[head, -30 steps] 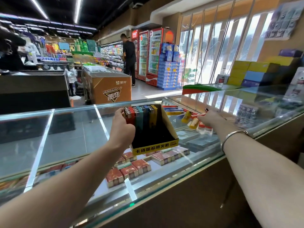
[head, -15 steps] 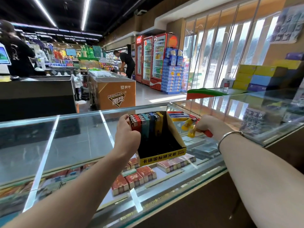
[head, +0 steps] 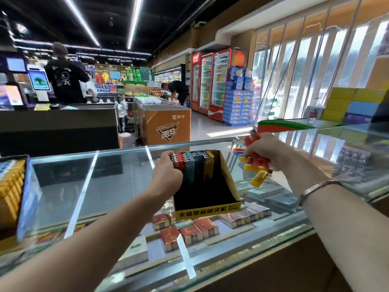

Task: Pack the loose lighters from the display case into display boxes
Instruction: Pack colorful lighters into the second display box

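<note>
Our left hand grips the packed lighters at the far end of the display box, centre of the frame, probably pressing them together so the row stands upright and the near part stays free. Our right hand, right of centre, grips a bunch of red lighters; a yellow lighter hangs just below it. The box rests on the glass desk, cigarette packs underneath. Nothing stands between bunch and box.
</note>
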The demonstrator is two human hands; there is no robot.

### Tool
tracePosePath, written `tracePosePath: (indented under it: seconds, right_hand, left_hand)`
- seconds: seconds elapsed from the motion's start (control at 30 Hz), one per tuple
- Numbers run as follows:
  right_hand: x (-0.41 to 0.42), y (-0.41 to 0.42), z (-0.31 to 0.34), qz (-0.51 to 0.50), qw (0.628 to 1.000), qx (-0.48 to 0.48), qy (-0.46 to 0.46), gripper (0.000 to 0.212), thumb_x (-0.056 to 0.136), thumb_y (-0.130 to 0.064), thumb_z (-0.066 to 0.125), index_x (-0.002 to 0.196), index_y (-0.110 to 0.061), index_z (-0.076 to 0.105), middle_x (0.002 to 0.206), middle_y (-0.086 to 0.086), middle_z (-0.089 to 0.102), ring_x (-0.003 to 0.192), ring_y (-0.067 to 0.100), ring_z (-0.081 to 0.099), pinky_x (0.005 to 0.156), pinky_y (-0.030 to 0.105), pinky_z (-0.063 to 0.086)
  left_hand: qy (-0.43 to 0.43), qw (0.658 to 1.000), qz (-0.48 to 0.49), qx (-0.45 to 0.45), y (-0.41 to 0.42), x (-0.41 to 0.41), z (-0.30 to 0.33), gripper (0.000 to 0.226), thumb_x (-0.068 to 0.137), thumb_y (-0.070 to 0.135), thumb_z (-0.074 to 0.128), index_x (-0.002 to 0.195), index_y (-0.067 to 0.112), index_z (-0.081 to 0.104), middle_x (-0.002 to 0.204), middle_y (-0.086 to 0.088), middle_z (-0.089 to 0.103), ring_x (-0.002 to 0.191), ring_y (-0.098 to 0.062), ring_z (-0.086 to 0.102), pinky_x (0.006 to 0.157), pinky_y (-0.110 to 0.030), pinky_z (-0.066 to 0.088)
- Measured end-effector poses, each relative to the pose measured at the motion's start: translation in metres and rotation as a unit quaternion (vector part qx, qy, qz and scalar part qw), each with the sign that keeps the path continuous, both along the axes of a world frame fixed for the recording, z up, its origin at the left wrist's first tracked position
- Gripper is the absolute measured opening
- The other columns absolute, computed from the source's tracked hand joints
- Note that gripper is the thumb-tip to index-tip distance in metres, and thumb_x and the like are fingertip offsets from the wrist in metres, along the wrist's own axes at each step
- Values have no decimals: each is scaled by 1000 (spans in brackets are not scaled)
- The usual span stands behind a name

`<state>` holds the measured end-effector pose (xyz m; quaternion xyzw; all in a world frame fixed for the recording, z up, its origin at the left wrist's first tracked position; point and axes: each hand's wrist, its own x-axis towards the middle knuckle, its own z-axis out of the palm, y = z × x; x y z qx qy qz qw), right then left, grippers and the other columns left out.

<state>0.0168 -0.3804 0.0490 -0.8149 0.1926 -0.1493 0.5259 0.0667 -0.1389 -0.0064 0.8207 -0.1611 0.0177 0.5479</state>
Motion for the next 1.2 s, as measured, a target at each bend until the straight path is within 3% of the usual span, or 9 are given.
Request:
tracePosePath:
  seconds: [0.17, 0.37, 0.47, 0.57, 0.67, 0.77, 0.87, 1.0, 1.2]
  right_hand:
    - [22, 70, 13, 228, 955, 160, -104, 23, 76, 8, 61, 97, -2, 58, 81, 13, 71, 74, 23, 69, 60, 33, 56]
    - [35, 128, -2, 249, 912, 257, -202, 31, 62, -8, 72, 92, -8, 65, 78, 8, 68, 70, 20, 68, 60, 33, 56]
    - [31, 131, -4, 268, 900, 239, -245, 34, 61, -12, 73, 94, -10, 66, 78, 6, 72, 75, 18, 69, 59, 30, 55]
    - [23, 127, -8, 315, 888, 233, -242, 29, 66, -10, 71, 93, -8, 63, 79, 9, 72, 76, 20, 70, 59, 30, 56]
    - [20, 130, -12, 313, 892, 242, -218, 25, 68, -12, 71, 89, -6, 60, 76, 11, 67, 72, 24, 67, 58, 33, 56]
    - [19, 134, -11, 305, 883, 280, -219, 21, 67, -12, 71, 83, -9, 58, 64, 3, 63, 60, 18, 62, 49, 28, 53]
    - [18, 134, -12, 305, 877, 291, -232, 25, 65, -12, 73, 86, -10, 59, 62, 1, 63, 58, 18, 63, 47, 27, 52]
    - [18, 138, -15, 335, 875, 245, -249, 14, 66, -12, 75, 77, -15, 68, 62, 3, 64, 51, 19, 59, 44, 25, 49]
    - [19, 141, -18, 369, 880, 138, -265, 15, 67, -24, 77, 79, -27, 70, 61, -1, 64, 45, 10, 58, 41, 20, 47]
  left_hand:
    - [-2, 999, -10, -33, 27, 5, -2, 57, 77, -13, 43, 123, 20, 36, 104, -2, 42, 93, -16, 46, 73, -28, 44]
    - [5, 1000, 3, -30, 48, 9, -1, 69, 73, -14, 48, 130, 23, 33, 113, -2, 34, 101, -18, 42, 85, -30, 43]
    - [9, 999, -12, -40, 51, 6, 9, 76, 65, -13, 52, 129, 25, 34, 119, -2, 30, 110, -21, 39, 90, -34, 44]
    - [-87, 992, -65, -64, 54, -7, 18, 65, 62, 13, 58, 119, 35, 36, 125, 7, 34, 118, -10, 32, 90, -25, 34]
    - [-211, 973, -77, -42, 56, -18, 23, 52, 69, 33, 62, 116, 39, 41, 113, 17, 44, 113, -4, 39, 92, -21, 32]
    - [-282, 956, -75, -2, 57, -20, 24, 48, 76, 38, 65, 115, 48, 39, 90, 19, 57, 93, 2, 52, 82, -12, 40]
    - [-281, 955, -96, 3, 61, -19, 26, 47, 75, 38, 67, 116, 45, 45, 81, 17, 62, 84, 2, 59, 78, -12, 44]
    - [-239, 964, -110, -30, 60, -18, 29, 48, 74, 44, 66, 116, 43, 44, 89, 21, 62, 77, 1, 60, 68, -12, 47]
    - [-257, 960, -112, 2, 64, -21, 34, 68, 75, 22, 73, 118, 57, 32, 91, 10, 61, 76, -2, 58, 68, -14, 48]
